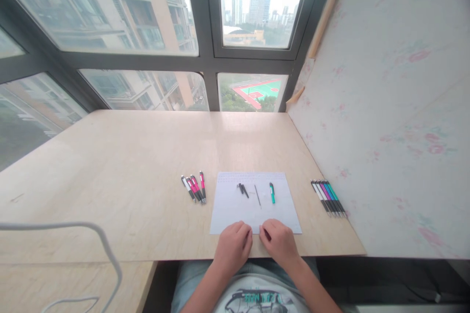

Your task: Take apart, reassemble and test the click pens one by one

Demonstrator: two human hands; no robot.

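My left hand rests at the front edge of a white sheet of paper, its fingers curled closed with nothing showing in them. Beside it, a small gap away, my right hand lies curled the same way on the paper's edge. Beyond my hands, parts of a pen are spread on the sheet: short black pieces, a thin dark refill and a green barrel with a clip. Handwriting runs along the paper's far edge.
Several pens, mostly pink, lie left of the paper. A row of several pens in white, purple, blue and green lies by the right wall. A grey-white cable arches at the left. Windows border the far table edge.
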